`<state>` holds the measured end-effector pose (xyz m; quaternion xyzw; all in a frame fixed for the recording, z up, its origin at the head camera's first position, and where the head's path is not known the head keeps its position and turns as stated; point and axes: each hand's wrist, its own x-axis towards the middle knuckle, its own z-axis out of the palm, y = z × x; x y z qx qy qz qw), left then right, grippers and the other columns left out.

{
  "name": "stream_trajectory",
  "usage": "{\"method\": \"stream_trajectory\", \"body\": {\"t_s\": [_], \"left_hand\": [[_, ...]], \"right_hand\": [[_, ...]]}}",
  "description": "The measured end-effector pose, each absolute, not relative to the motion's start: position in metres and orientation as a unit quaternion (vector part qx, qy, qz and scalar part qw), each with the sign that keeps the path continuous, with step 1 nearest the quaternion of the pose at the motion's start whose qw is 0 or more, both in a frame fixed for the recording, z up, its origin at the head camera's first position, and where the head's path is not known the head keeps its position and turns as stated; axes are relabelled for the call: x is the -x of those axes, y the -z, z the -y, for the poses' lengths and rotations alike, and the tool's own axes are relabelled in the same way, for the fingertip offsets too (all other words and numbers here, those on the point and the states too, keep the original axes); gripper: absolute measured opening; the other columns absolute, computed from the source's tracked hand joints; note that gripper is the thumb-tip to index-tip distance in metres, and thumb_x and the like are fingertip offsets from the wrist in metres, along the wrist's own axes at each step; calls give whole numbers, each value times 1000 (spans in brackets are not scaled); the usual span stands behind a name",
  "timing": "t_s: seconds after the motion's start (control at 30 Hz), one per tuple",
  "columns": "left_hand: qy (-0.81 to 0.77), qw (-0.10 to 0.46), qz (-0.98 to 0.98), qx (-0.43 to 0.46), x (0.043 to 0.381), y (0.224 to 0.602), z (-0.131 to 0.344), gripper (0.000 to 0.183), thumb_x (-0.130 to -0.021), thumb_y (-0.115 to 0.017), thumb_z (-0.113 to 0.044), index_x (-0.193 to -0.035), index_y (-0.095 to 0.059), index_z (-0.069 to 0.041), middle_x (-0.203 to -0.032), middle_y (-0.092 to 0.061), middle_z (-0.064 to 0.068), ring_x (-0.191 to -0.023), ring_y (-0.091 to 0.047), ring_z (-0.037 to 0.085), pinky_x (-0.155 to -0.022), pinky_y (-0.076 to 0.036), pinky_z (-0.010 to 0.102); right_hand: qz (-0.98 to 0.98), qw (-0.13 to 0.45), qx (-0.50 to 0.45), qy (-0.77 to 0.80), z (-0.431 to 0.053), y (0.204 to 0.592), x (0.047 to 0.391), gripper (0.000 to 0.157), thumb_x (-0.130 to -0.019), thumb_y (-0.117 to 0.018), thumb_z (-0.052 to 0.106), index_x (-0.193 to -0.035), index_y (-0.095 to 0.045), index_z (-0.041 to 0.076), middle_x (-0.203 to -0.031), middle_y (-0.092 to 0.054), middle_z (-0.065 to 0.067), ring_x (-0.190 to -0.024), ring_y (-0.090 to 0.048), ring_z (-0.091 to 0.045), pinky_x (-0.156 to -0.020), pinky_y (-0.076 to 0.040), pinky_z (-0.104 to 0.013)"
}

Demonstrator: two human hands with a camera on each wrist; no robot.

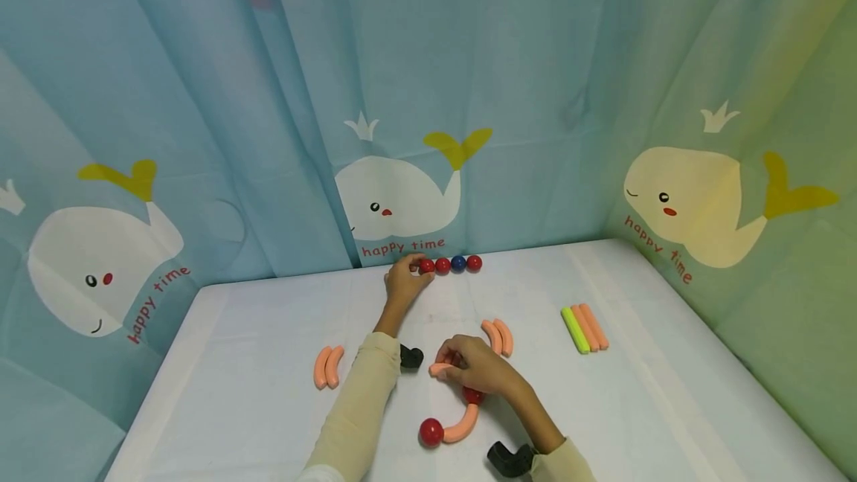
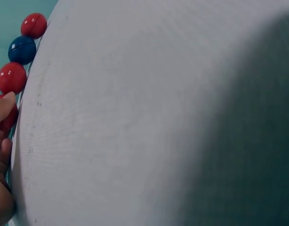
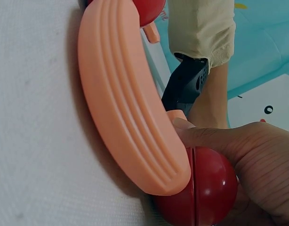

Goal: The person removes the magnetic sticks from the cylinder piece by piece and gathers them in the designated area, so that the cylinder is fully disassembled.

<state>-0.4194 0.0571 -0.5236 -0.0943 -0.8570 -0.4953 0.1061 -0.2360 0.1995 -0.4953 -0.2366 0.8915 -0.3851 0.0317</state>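
At the back edge of the table my left hand [image 1: 405, 287] pinches a red ball [image 1: 427, 266], the leftmost in a short row. Thumb and fingers lie on either side of that ball in the left wrist view. To its right sit another red ball [image 1: 443, 266], a blue ball [image 1: 458, 264] and a further red one [image 1: 474, 263]. My right hand [image 1: 480, 364] grips a short orange curved stick [image 1: 439, 370] near the table's middle. Partly hidden beneath it, a red ball [image 3: 215, 186] meets a ribbed orange curved stick [image 3: 130, 99], whose other end joins a red ball [image 1: 431, 432].
Two orange curved sticks [image 1: 328, 367] lie on the left, another pair [image 1: 498, 338] just behind my right hand. One green straight stick [image 1: 575, 330] and two orange straight ones [image 1: 590, 327] are on the right. A whale-printed curtain [image 1: 535, 95] hangs behind the white table [image 1: 254, 363].
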Motion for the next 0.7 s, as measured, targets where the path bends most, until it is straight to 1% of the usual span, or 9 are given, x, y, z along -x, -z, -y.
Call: {"method": "stream_trajectory", "body": {"t_s": [0.17,0.33,0.43,0.5,0.57,0.7], "left_hand": [[504,104,852,100,419,523,-56,41,-78,-81,-16,-118,-69,-11,-108,-71,10,-100,-62,27,-92,-33,47],[517,84,846,97,417,524,-48,44,-80,-80,-17,-121,-67,-9,-111,-70,11,-104,-61,28,-98,-32,49],[534,67,838,92,417,524,-42,47,-81,-79,-18,-125,-64,-6,-113,-68,12,-106,-60,28,-101,-38,45],[546,58,831,87,416,523,-40,49,-82,-78,-18,-126,-62,-5,-114,-67,13,-106,-59,27,-98,-44,41],[557,49,824,85,415,523,-39,49,-83,-78,-19,-127,-61,-4,-114,-67,13,-104,-59,27,-92,-49,39],[588,36,804,83,408,521,-39,46,-85,-75,-19,-126,-61,-3,-111,-68,14,-101,-61,27,-89,-50,37]], "right_hand": [[-892,31,236,385,-199,496,237,11,-86,-74,17,-91,-69,9,-82,-62,3,-74,-50,0,-66,-45,-20],[-891,36,236,386,-194,498,236,10,-86,-74,16,-91,-69,9,-82,-62,3,-75,-51,-1,-67,-46,-20],[-891,39,234,387,-194,499,237,11,-86,-74,17,-92,-69,10,-84,-63,4,-75,-51,-1,-67,-46,-20],[-891,40,233,388,-194,499,238,11,-86,-74,17,-93,-68,10,-85,-63,4,-75,-51,-2,-67,-45,-20],[-892,38,233,384,-196,499,238,11,-87,-74,18,-93,-68,11,-85,-63,4,-75,-50,-1,-67,-45,-20],[-898,25,232,374,-200,499,240,11,-87,-74,18,-92,-68,11,-84,-63,5,-74,-50,0,-67,-46,-20]]}}
